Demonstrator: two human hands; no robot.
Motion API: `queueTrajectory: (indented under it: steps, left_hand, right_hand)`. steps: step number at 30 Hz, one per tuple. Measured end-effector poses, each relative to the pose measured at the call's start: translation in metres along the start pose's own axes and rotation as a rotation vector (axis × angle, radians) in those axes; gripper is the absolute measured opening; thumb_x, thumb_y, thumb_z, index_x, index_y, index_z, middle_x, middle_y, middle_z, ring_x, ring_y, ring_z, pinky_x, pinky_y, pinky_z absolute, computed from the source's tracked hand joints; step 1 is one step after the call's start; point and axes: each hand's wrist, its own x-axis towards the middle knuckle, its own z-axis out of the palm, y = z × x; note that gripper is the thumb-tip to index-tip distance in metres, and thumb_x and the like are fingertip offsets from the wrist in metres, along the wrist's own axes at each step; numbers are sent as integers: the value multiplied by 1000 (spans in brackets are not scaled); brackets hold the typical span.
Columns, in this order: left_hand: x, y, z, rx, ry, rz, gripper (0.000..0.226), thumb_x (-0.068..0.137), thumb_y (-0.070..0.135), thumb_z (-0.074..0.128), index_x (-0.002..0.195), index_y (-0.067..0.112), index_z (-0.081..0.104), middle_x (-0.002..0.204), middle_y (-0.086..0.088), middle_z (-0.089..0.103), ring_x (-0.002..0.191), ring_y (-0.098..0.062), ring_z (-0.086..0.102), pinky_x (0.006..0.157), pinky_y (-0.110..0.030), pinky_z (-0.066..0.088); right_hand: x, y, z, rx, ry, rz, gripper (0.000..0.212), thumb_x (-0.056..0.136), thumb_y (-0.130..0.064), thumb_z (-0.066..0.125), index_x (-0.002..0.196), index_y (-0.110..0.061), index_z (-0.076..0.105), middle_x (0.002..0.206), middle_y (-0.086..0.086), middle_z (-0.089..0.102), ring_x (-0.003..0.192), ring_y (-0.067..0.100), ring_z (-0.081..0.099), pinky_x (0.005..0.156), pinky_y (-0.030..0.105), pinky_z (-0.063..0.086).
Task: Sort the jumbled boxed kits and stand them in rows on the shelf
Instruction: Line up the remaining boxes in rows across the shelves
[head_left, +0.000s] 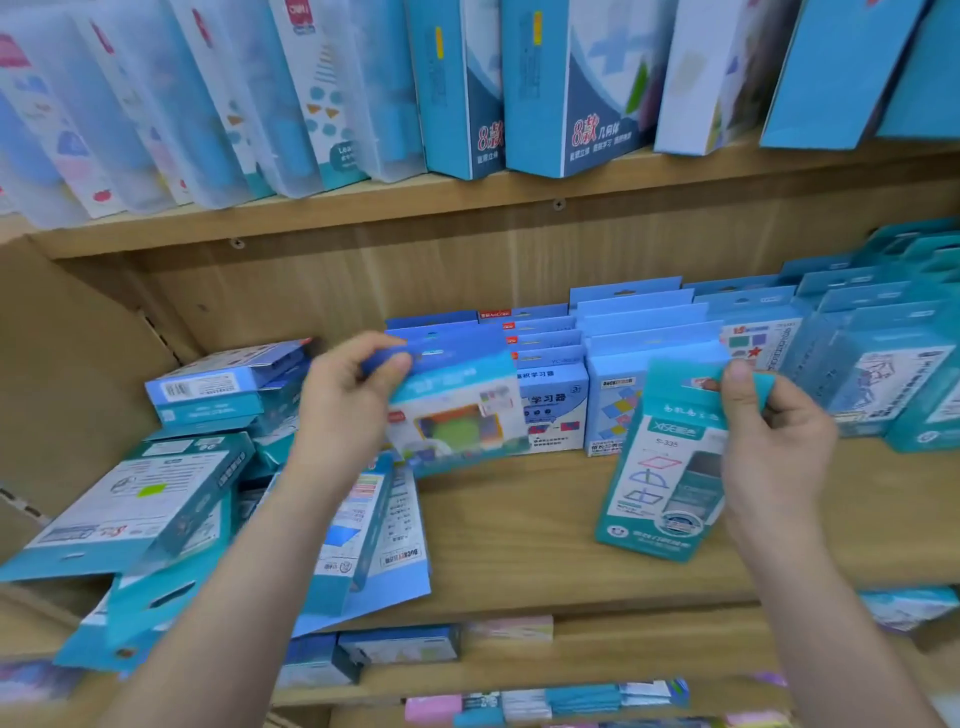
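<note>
Teal box (665, 467) pinched by right hand (774, 436), windowed box (457, 415) clasped by left hand (348, 410)

Jumbled kits (156, 499) left on shelf (519, 545), rows (649, 338) right.

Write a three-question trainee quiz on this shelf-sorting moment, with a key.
1. True or false: the right hand pinches the tall teal cardboard box marked S-335 at its top tab.
2. The left hand grips: A) the blue windowed box showing coloured pieces; B) a red tin; C) nothing.
3. Fill in: the jumbled pile of teal and blue boxes lies at the wooden shelf's ____ end.

Key: 1 true; 2 A; 3 left.
</note>
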Motion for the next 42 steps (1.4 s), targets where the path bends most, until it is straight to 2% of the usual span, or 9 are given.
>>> queueTrajectory:
  steps: [8,14,18,20,22,26,30,36,42]
  left_hand:
    - [49,-19,-20,55,-7,-92,23,94,7,54,79,22,62,74,0,62,62,-11,61,57,-28,51]
    - [53,-55,3,78,16,-150,16,94,4,53,85,14,62,79,-6,62,65,-11,56,54,-18,47]
    - [52,-74,22,190,21,-174,16,92,7,57,86,20,63,102,-11,56,89,-22,56,79,-29,48]
    - [49,-74,30,275,40,-152,16,92,6,57,93,21,63,109,-11,47,95,-16,49,90,-22,38]
    - [47,-72,35,316,68,-146,17,90,7,59,101,19,60,113,-8,42,92,-9,43,83,-9,28]
    - [45,-81,32,155,37,-291,58,70,44,77,115,40,41,122,2,51,104,-12,56,95,-25,43]
    - [40,-86,28,247,-147,-339,89,64,22,87,130,40,29,120,2,60,105,-18,62,91,-41,51]
    - [38,-89,34,581,-90,-214,80,75,23,79,133,34,25,120,-3,58,102,-24,61,83,-43,53]
    - [37,-84,27,573,-96,-254,91,70,22,81,138,35,22,126,-4,54,108,-25,56,90,-42,48]
  right_hand:
    - [1,-1,3,31,-32,9,25,88,-33,57,68,-18,60,58,-15,66,58,0,63,50,16,49]
    - [-2,-2,13,49,-126,39,28,84,-38,58,62,-25,67,59,-12,66,58,2,61,51,19,48]
    - [-3,3,21,64,-184,59,35,82,-38,59,63,-9,59,57,-7,63,56,9,59,49,21,45]
    - [-5,6,27,76,-203,75,37,83,-34,59,63,-3,54,57,-5,61,56,11,59,49,21,45]
    - [-6,8,31,85,-227,88,38,84,-34,58,63,-3,51,60,5,59,59,15,60,48,22,44]
    - [-8,13,36,90,-262,116,39,85,-33,58,66,0,50,59,2,61,57,15,61,50,24,43]
    - [-8,15,40,49,-273,109,38,87,-35,57,66,-3,51,58,-1,59,58,14,57,52,26,41]
    - [-8,17,49,36,-301,138,37,89,-39,59,67,-9,57,64,11,61,63,22,58,59,35,43]
    - [-7,13,51,23,-335,167,42,88,-42,59,76,-1,61,79,33,59,67,25,58,61,35,42]
